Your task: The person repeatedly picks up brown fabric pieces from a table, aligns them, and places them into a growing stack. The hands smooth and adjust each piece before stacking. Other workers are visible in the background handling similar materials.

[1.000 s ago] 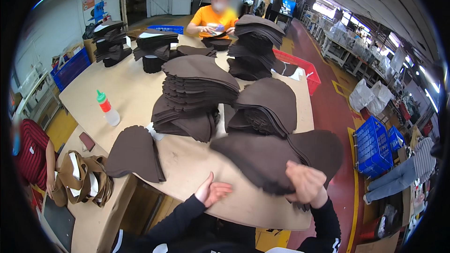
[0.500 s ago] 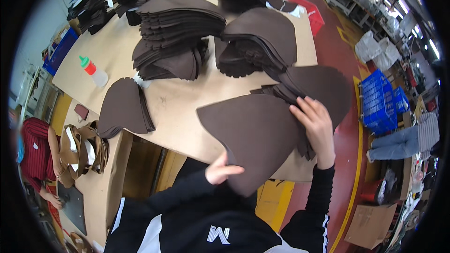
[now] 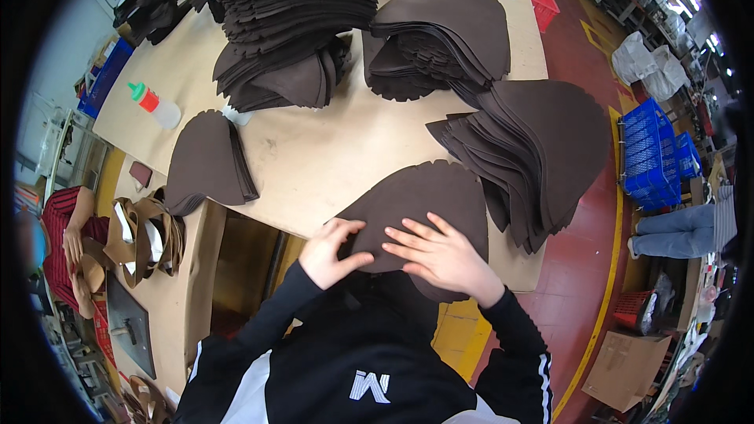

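Note:
A dark brown, leather-like cut piece (image 3: 428,191) with a rounded, notched far edge lies at the table's near edge, its near end hanging toward me. My right hand (image 3: 444,255) rests flat on it with the fingers spread. At the piece's left edge is my left hand (image 3: 334,253), its thumb held apart from its bent fingers. To the right, a fanned pile of similar pieces (image 3: 546,141) reaches over the table edge. A smaller stack (image 3: 206,159) sits at the left.
Tall stacks of brown pieces (image 3: 294,12) and another stack (image 3: 448,23) stand farther back on the table (image 3: 290,157). A bottle with a green cap (image 3: 161,110) stands left. Blue crates (image 3: 650,153) are on the right. A person in a striped red top (image 3: 63,224) works at the left.
My right hand has left the fanned pile and moved left onto the single piece. That piece has come nearer and turned, its notched edge now facing away. My left hand has shifted left and up.

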The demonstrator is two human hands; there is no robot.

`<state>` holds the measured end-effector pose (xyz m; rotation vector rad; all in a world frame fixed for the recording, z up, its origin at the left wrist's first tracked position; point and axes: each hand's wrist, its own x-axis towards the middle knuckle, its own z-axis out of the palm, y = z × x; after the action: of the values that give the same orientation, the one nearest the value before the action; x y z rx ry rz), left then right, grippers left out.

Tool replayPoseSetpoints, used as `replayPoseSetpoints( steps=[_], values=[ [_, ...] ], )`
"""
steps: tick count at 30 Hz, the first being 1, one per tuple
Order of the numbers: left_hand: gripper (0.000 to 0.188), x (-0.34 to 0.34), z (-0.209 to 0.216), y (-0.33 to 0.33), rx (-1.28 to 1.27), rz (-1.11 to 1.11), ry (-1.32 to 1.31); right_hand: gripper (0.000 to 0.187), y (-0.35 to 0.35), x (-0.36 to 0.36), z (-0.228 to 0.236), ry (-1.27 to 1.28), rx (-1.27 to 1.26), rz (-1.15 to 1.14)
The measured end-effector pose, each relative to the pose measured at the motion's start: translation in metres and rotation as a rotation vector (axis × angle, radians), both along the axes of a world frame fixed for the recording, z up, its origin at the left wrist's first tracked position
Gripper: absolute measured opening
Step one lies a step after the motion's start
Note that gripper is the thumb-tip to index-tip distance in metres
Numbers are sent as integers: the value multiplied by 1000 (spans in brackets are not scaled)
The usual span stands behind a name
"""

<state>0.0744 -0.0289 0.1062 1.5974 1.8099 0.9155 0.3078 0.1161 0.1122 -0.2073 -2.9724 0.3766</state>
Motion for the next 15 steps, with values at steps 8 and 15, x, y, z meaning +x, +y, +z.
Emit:
replayPoseSetpoints(
  steps=[8,15],
  values=[
    [102,20,-21,0,-105,81,366,44,91,-12,-12,176,-289,-435],
    [121,0,-25,-7,-127,-5,229,51,46,54,-25,602,-1174,-707]
  ],
)
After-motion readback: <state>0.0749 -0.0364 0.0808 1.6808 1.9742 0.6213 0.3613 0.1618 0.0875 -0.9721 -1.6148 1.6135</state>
